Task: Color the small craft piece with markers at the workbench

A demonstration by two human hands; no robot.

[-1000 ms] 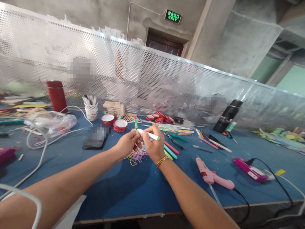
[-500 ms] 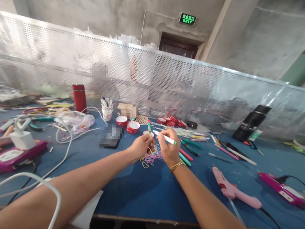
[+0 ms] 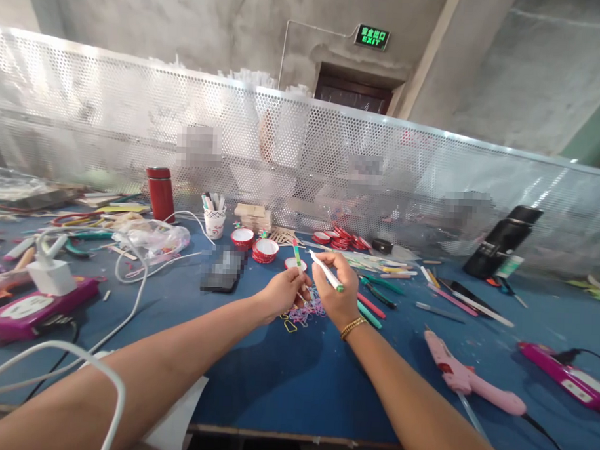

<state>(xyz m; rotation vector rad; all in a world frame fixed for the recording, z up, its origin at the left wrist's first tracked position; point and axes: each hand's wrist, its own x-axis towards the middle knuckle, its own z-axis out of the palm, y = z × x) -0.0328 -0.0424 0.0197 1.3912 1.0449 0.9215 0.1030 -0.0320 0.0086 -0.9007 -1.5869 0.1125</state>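
Near the middle of the blue table, my left hand (image 3: 288, 291) pinches a thin stick (image 3: 297, 254) coloured green with a red tip, held upright. My right hand (image 3: 338, 289) is closed on a white marker (image 3: 328, 272) with a green end; its tip points up and left, a little apart from the stick. Beneath and between the hands lies a pile of small pink, purple and yellow loops (image 3: 304, 312). Behind the stick is a round red-rimmed piece (image 3: 293, 264). Red and green markers (image 3: 370, 314) lie beside my right hand.
A phone (image 3: 223, 269), red tins (image 3: 265, 251), a cup of markers (image 3: 214, 222) and a red flask (image 3: 160, 194) stand left of centre. White cables (image 3: 139, 291) loop at the left. A pink glue gun (image 3: 471, 382) and a black flask (image 3: 503, 242) are at the right.
The marker in my right hand has swung to a steeper angle, and its tip is farther from the stick. The whole view has shifted slightly.
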